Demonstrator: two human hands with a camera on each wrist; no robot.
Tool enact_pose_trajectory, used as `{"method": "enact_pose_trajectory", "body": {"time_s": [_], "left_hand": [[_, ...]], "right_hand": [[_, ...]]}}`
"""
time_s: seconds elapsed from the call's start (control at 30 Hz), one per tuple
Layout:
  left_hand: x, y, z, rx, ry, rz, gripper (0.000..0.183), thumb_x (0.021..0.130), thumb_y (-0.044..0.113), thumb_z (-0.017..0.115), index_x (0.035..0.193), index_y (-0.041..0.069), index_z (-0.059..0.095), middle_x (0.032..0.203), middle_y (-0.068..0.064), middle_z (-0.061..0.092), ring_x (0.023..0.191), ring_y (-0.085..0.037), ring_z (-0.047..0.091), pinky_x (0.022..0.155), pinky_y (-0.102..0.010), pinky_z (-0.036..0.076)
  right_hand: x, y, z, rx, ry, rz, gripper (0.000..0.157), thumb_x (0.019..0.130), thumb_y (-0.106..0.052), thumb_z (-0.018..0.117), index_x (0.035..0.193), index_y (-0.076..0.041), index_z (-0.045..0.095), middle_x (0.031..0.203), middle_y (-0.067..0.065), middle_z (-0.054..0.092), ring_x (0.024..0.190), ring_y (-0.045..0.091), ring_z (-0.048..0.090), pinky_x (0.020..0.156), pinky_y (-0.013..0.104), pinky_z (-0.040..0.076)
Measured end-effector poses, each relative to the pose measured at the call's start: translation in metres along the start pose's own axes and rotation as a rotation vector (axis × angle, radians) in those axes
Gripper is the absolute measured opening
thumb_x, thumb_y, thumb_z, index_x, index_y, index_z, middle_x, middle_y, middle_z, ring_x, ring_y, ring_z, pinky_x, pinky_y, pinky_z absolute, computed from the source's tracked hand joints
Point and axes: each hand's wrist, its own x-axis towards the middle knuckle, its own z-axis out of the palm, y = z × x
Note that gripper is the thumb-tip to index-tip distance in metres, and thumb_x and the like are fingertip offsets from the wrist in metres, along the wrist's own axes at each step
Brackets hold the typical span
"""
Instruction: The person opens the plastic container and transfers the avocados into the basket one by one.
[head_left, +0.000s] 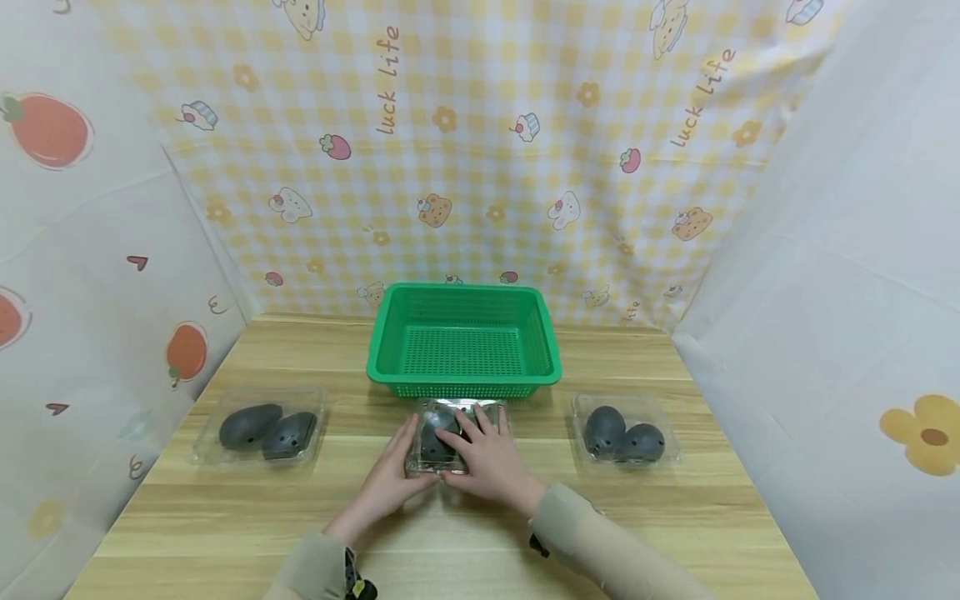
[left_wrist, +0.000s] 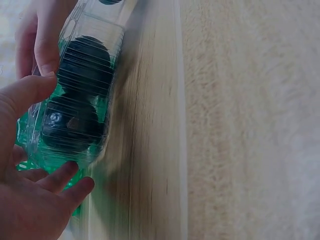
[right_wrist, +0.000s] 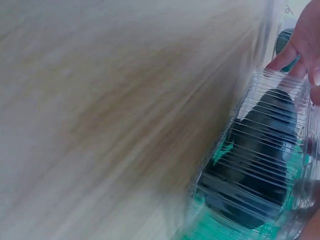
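Observation:
A clear plastic clamshell box with dark egg-shaped items inside sits in front of the green basket. My left hand is at the box's left side, its fingers extended along that side and the thumb by the front edge. With fingers spread, my right hand lies over the box's lid and right part, covering some of the contents. In the left wrist view, the left thumb reaches the lid edge, near the right hand's fingers. Dark items show through the ribbed box wall in the right wrist view.
A green plastic basket stands behind the box. Another clear box with two dark oval items lies at left, and a similar box at right. A patterned cloth hangs behind the wooden table.

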Motion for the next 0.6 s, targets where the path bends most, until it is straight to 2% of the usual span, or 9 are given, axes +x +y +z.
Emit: {"method": "enact_pose_trajectory", "body": {"time_s": [0.33,0.5,0.6], "left_hand": [[-0.0004,-0.0011,0.0037,0.022,0.03,0.0,0.1,0.066,0.036,0.075,0.142,0.015,0.014,0.145,-0.007,0.013,0.126,-0.033,0.022,0.098,-0.052,0.024],[-0.0002,-0.0013,0.0047,0.035,0.02,-0.021,0.096,0.07,0.04,0.071,0.142,0.017,0.012,0.145,-0.006,0.012,0.128,-0.03,0.02,0.099,-0.05,0.023],[0.0,-0.001,0.0046,0.038,0.016,-0.01,0.094,0.072,0.04,0.069,0.142,0.016,0.012,0.145,-0.008,0.012,0.128,-0.031,0.019,0.099,-0.05,0.023]], "right_hand": [[-0.0021,-0.0014,0.0029,-0.044,-0.001,-0.016,0.057,0.084,-0.063,0.03,0.133,-0.034,0.037,0.136,0.007,0.037,0.123,0.038,0.028,0.091,0.067,0.018],[-0.002,-0.0018,0.0017,-0.056,-0.003,-0.022,0.052,0.087,-0.057,0.031,0.132,-0.032,0.04,0.134,0.006,0.039,0.123,0.037,0.03,0.092,0.065,0.021],[-0.0014,-0.0017,0.0029,-0.065,0.002,-0.027,0.05,0.089,-0.054,0.031,0.131,-0.031,0.041,0.134,0.006,0.04,0.122,0.037,0.031,0.092,0.065,0.021]]}}
